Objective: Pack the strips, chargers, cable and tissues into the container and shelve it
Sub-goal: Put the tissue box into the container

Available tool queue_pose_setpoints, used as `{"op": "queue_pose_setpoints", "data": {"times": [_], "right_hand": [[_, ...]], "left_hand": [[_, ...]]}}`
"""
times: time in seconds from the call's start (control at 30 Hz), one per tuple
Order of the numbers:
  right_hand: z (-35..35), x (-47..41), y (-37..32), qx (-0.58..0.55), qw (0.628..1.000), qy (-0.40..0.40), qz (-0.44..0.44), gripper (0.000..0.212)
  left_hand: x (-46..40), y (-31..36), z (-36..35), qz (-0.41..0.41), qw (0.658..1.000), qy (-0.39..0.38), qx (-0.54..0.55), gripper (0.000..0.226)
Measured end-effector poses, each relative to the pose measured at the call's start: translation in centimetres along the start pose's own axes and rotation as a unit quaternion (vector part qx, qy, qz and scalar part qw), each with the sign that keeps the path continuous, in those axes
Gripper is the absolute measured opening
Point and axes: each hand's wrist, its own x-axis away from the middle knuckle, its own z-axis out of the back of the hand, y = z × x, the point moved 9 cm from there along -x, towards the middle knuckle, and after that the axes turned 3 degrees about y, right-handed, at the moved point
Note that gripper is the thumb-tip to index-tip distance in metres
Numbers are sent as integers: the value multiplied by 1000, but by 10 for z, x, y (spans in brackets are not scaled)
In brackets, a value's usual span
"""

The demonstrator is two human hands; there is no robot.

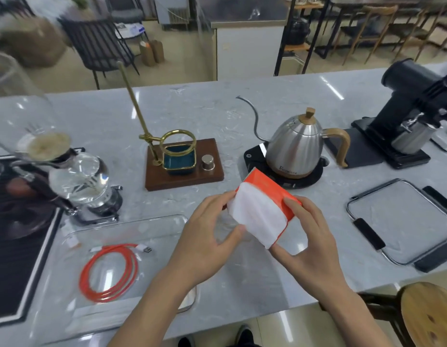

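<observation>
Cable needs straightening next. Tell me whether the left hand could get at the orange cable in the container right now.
Probably not yet: the left hand grips the tissue pack with the right hand. Nothing covers the orange cable in the open container.

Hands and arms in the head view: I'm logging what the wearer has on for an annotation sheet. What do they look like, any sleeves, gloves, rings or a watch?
The left hand and right hand are both bare: no gloves, rings or watch show. Both forearms are uncovered down to the bottom edge of the picture, so no sleeve is visible. No markings or straps show on either wrist.
</observation>
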Motion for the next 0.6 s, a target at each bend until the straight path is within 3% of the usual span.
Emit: {"op": "queue_pose_setpoints", "data": {"times": [0.43,0.6], "right_hand": [[-59,-22,-81,-52,992,-72,91,79],[-88,-29,-108,-67,983,-140,100,81]], "left_hand": [[32,-29,114,31,984,153,84,31],[48,-45,149,63,972,204,100,26]]}}
